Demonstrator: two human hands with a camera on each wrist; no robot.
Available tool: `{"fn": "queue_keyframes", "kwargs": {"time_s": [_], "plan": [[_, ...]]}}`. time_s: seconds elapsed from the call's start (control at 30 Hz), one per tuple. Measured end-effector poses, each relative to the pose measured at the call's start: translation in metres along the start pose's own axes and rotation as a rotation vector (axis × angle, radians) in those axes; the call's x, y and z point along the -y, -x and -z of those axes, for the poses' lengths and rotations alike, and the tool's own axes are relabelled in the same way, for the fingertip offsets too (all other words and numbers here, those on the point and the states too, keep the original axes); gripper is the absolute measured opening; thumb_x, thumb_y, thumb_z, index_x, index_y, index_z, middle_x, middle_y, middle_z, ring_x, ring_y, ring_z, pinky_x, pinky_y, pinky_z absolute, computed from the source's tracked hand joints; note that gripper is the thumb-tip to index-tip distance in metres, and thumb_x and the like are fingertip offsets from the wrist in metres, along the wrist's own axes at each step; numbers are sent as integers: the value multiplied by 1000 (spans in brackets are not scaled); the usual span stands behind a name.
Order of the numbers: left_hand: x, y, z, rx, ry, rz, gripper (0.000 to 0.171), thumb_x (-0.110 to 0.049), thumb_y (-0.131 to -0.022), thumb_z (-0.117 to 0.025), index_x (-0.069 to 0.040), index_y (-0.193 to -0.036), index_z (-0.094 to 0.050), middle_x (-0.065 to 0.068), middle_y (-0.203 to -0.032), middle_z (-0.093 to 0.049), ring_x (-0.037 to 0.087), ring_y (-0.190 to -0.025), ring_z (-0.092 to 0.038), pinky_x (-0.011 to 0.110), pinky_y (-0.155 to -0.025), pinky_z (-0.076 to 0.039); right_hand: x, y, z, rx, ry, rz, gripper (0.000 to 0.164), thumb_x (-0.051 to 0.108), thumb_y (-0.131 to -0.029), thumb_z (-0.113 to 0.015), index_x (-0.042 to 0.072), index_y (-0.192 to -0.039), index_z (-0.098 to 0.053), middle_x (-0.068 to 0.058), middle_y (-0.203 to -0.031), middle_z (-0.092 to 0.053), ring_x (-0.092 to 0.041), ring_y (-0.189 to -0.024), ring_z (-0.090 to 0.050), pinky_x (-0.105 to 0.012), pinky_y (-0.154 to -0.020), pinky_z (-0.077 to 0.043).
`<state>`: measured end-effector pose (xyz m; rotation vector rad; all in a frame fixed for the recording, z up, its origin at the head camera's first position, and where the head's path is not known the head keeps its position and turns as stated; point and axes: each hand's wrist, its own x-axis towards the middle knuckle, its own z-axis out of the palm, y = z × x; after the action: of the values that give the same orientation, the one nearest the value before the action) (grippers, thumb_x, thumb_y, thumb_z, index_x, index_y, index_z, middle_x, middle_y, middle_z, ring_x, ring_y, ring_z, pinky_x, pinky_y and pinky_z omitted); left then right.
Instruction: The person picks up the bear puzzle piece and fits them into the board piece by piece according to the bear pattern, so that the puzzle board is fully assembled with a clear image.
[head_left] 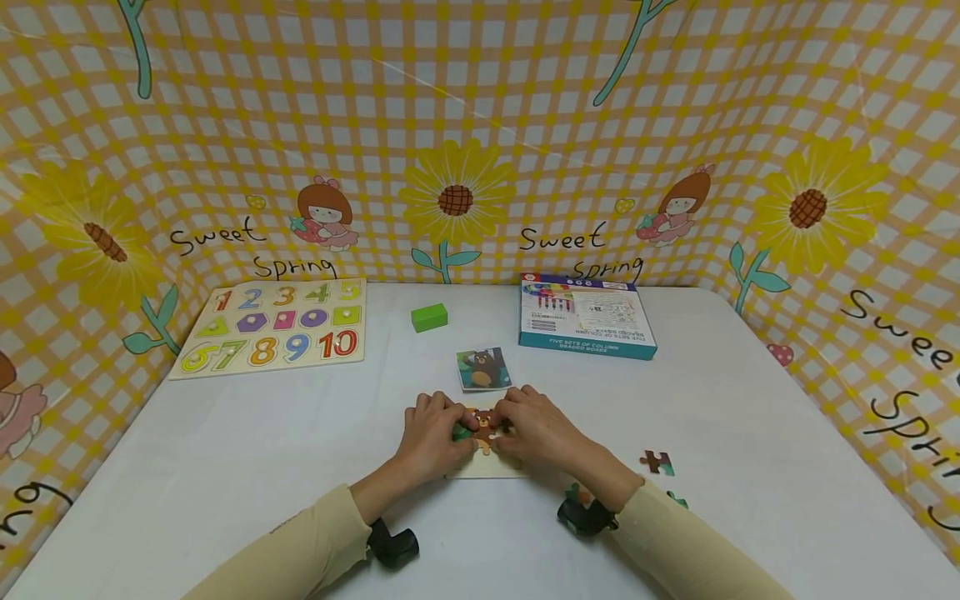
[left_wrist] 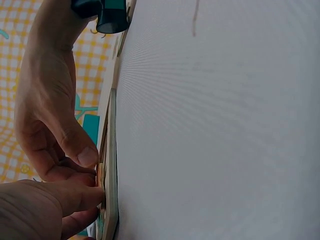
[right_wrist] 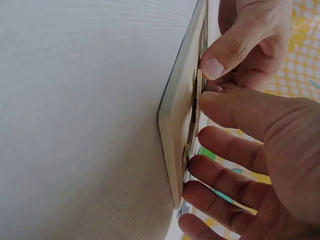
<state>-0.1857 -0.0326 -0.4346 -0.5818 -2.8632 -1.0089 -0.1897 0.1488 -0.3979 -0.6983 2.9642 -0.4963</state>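
A small pale wooden puzzle board (head_left: 491, 469) lies between both hands, with bear jigsaw pieces (head_left: 484, 419) on it. My left hand (head_left: 435, 433) bends over the board's left side, its thumb and fingers pinching a piece at the edge. From the other side my right hand (head_left: 536, 425) grips a piece between thumb and fingers. In the right wrist view, a thin puzzle piece (right_wrist: 198, 100) stands slightly raised off the board beside the right thumb. Fingers hide much of the picture. Just beyond the hands lies a bear picture card (head_left: 483, 369).
Loose puzzle pieces lie at the right, one brown piece (head_left: 657, 462) and a green one (head_left: 677, 500); another piece (head_left: 577, 492) shows near the right wrist. Further back are a number board (head_left: 273, 329), a green block (head_left: 430, 317) and a flat box (head_left: 585, 317).
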Motion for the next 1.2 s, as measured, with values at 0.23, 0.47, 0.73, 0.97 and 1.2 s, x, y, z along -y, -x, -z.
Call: {"fn": "queue_keyframes", "kwargs": {"time_s": [0.23, 0.47, 0.73, 0.97, 1.2], "plan": [[0, 0, 0, 12, -17, 8, 10, -22, -76, -71, -18, -84, -67, 2, -93, -50, 20, -91, -37, 39, -77, -27, 0, 0, 0, -3, 13, 17, 16, 19, -75, -77, 14, -87, -69, 0, -87, -57, -15, -83, -42, -31, -74, -35], [-2, 0, 2, 8, -17, 5, 10, -23, -76, -71, -18, -85, -67, 3, -95, -51, 20, -92, -38, 40, -78, -27, 0, -1, 0, -2, 36, 20, 16, 21, -74, -78, 14, -85, -69, 1, -85, -56, -15, -83, -41, -31, -74, -34], [-3, 1, 3, 26, -6, 9, 10, -23, -77, -71, -19, -86, -66, 2, -95, -50, 20, -93, -37, 40, -79, -27, 1, -1, 0, 6, 20, 4, 17, 20, -74, -78, 14, -86, -70, 1, -86, -56, -15, -83, -42, -32, -75, -35], [-3, 2, 4, 20, -10, -8, 10, -22, -78, -70, -19, -87, -66, 3, -97, -51, 19, -91, -36, 39, -78, -26, 1, 0, 5, 5, 3, -13, 14, 19, -75, -76, 14, -87, -71, 1, -88, -59, -15, -85, -44, -34, -78, -36], [-1, 2, 3, 5, -7, -20, 10, -20, -77, -69, -18, -86, -66, 4, -96, -51, 20, -91, -36, 40, -77, -26, -6, 7, 21, -31, -3, -15, 17, 24, -75, -76, 16, -90, -72, -2, -95, -61, -17, -89, -45, -36, -80, -38]]}}
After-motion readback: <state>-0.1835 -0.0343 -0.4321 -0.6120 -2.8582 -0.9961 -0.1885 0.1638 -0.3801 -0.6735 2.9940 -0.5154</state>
